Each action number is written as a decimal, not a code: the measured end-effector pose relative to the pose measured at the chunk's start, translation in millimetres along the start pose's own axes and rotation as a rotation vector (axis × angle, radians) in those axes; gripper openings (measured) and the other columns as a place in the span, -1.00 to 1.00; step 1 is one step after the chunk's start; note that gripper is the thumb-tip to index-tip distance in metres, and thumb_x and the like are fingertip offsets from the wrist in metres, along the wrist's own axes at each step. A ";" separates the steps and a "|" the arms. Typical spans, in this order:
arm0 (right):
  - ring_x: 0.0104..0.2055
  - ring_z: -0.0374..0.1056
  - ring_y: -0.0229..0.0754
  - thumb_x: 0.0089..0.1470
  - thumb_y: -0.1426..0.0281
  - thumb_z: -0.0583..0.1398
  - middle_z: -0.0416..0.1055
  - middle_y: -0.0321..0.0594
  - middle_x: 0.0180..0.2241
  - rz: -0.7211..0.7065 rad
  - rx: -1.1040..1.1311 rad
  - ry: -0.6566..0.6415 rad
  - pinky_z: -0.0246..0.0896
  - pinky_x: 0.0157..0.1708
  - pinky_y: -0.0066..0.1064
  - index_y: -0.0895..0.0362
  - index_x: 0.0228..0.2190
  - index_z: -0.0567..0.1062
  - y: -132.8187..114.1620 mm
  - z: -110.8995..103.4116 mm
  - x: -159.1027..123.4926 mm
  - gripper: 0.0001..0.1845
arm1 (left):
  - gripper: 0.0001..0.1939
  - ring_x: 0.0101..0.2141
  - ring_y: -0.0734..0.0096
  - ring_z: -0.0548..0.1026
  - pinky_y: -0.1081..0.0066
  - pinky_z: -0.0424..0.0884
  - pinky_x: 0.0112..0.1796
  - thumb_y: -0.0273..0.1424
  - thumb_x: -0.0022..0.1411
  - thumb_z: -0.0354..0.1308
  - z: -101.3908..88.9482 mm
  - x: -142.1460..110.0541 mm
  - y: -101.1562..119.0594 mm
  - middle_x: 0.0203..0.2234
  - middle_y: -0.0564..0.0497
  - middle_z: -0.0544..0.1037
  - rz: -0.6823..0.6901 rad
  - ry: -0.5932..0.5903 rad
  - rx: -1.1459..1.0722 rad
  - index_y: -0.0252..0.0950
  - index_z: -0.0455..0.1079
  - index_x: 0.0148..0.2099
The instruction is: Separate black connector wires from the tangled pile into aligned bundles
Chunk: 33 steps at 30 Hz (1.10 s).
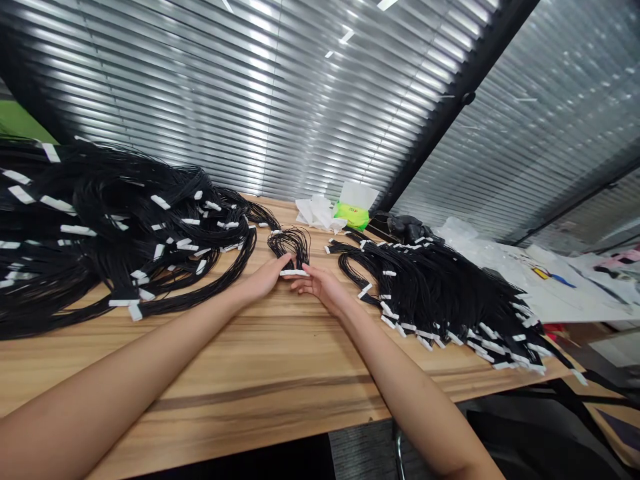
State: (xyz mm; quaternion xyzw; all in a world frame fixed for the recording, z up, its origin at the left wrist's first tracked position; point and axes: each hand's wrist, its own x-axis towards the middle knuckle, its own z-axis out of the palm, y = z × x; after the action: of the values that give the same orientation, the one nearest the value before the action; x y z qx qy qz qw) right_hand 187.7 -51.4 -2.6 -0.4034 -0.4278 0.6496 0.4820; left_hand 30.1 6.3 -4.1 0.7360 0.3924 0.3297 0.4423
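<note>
A small coiled bundle of black cord lies on the wooden table ahead of me, bound by a white paper tag. My left hand pinches the left end of that tag. My right hand pinches the right end, fingers curled. A big loose heap of black cords with white tags spreads over the left of the table. A neater stack of tagged bundles lies to the right.
A green tissue pack with white tissues sits at the back by the blinds. Black gloves or cloth lie beside it. Clear plastic and papers cover the table at far right. The table's front edge is near me.
</note>
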 end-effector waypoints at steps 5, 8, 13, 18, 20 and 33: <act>-0.28 0.51 -0.14 0.03 0.25 0.25 0.56 0.03 -0.14 0.052 0.018 -0.031 0.31 -0.35 -0.42 0.20 -0.22 0.54 -3.4 -4.9 -0.8 -0.68 | -0.33 -0.31 0.11 0.50 0.25 0.34 -0.20 -0.02 0.31 -0.35 -0.1 -13.7 12.7 -0.45 -0.14 0.56 -0.132 0.050 0.282 -0.32 0.49 -0.32; -0.26 0.51 -0.12 0.00 0.25 0.27 0.55 0.04 -0.12 0.061 0.017 -0.026 0.31 -0.34 -0.41 0.20 -0.25 0.56 -4.4 -4.1 -1.8 -0.69 | -0.31 -0.33 0.05 0.51 0.23 0.33 -0.24 -0.03 0.31 -0.35 0.0 -18.0 16.4 -0.48 -0.21 0.54 -0.166 0.111 0.481 -0.33 0.51 -0.33; -0.28 0.51 -0.15 0.01 0.26 0.26 0.57 0.01 -0.17 0.054 0.002 -0.048 0.30 -0.32 -0.41 0.21 -0.32 0.58 -5.0 -2.7 -3.0 -0.73 | -0.36 -0.27 0.06 0.51 0.23 0.32 -0.18 0.00 0.28 -0.26 -2.5 -14.3 9.8 -0.50 -0.20 0.54 -0.139 0.141 0.450 -0.32 0.48 -0.44; -0.30 0.50 -0.20 0.04 0.25 0.25 0.58 0.02 -0.21 0.073 -0.003 -0.127 0.29 -0.25 -0.42 0.23 -0.31 0.57 -6.0 -0.4 -5.2 -0.71 | -0.35 -0.25 0.19 0.51 0.27 0.36 -0.11 0.01 0.26 -0.28 -2.9 -6.4 6.1 -0.39 -0.10 0.60 -0.049 -0.077 0.105 -0.33 0.49 -0.33; -0.31 0.50 -0.21 0.05 0.24 0.25 0.58 0.03 -0.21 0.094 0.019 -0.161 0.30 -0.23 -0.40 0.23 -0.27 0.55 -6.2 2.1 -6.3 -0.70 | -0.41 -0.20 0.22 0.51 0.28 0.37 -0.07 -0.05 0.23 -0.22 -1.3 -7.1 10.8 -0.29 -0.11 0.61 -0.051 -0.185 -0.151 -0.35 0.50 -0.18; -0.47 0.44 -0.32 0.20 0.30 0.13 0.61 -0.10 -0.34 0.226 0.340 0.108 0.31 -0.40 -0.51 0.19 -0.31 0.51 1.7 25.6 -7.4 -0.77 | -0.66 -0.11 0.16 0.51 0.32 0.36 -0.09 -0.33 0.05 0.05 11.2 -9.8 10.9 -0.22 -0.15 0.62 -0.283 -0.150 -0.910 -0.42 0.49 -0.20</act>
State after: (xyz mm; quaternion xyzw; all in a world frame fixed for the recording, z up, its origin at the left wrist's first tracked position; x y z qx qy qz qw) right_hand 164.8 -63.2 4.6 -0.3961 -0.2374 0.7398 0.4894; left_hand 37.9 -9.9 0.1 0.4287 0.2716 0.3506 0.7871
